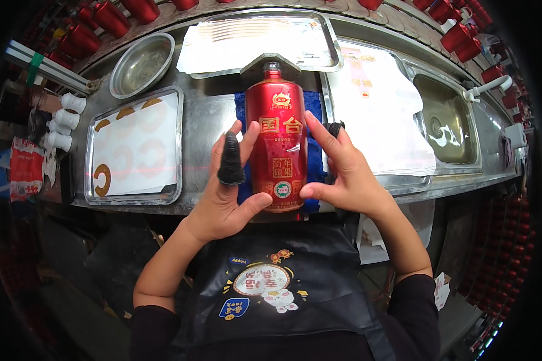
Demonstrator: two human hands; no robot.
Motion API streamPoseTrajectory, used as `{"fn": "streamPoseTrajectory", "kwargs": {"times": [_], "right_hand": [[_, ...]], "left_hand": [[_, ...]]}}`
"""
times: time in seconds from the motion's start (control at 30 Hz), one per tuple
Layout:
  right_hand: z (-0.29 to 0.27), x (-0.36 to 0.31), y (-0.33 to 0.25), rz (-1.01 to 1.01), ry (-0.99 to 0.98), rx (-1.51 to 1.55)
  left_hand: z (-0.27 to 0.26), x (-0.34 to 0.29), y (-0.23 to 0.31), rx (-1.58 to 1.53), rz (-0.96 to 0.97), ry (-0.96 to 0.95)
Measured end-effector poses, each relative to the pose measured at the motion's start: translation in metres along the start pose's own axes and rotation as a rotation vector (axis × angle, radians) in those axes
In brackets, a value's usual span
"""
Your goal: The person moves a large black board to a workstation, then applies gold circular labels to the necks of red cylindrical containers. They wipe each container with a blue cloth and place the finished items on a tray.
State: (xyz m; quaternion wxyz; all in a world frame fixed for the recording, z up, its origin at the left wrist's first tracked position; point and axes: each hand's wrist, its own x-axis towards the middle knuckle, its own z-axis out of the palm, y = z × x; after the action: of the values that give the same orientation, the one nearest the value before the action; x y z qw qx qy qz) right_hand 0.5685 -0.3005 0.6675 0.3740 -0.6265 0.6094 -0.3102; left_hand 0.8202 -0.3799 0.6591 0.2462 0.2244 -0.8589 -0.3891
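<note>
Head view: one red bottle (277,144) lies label-up on one blue cloth (314,114), between two hands.

Left hand (221,203) and right hand (350,178) have fingers spread apart, tips at the bottle's sides; whether each tip presses, I cannot tell. The step looks like steadying the bottle; the next move seems to call for even contact from both sides. Beyond the fingertips: one metal rest (271,56) at the neck, one far tray (336,53). Left of the left fingers: one near tray (179,144) with four gold horseshoe pieces (108,178) showing, one bowl (140,65). Right of the right fingers: one sink (448,120), one tap (494,88).
</note>
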Motion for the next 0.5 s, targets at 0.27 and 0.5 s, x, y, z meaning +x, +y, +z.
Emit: {"fn": "streamPoseTrajectory", "kwargs": {"times": [0.27, 0.5], "right_hand": [[-0.003, 0.027, -0.005, -0.031, -0.028, -0.232], [-0.001, 0.012, -0.001, -0.018, -0.008, 0.009]], "left_hand": [[-0.003, 0.009, -0.003, 0.155, -0.015, -0.021], [0.000, -0.007, -0.007, -0.252, -0.126, -0.006]]}}
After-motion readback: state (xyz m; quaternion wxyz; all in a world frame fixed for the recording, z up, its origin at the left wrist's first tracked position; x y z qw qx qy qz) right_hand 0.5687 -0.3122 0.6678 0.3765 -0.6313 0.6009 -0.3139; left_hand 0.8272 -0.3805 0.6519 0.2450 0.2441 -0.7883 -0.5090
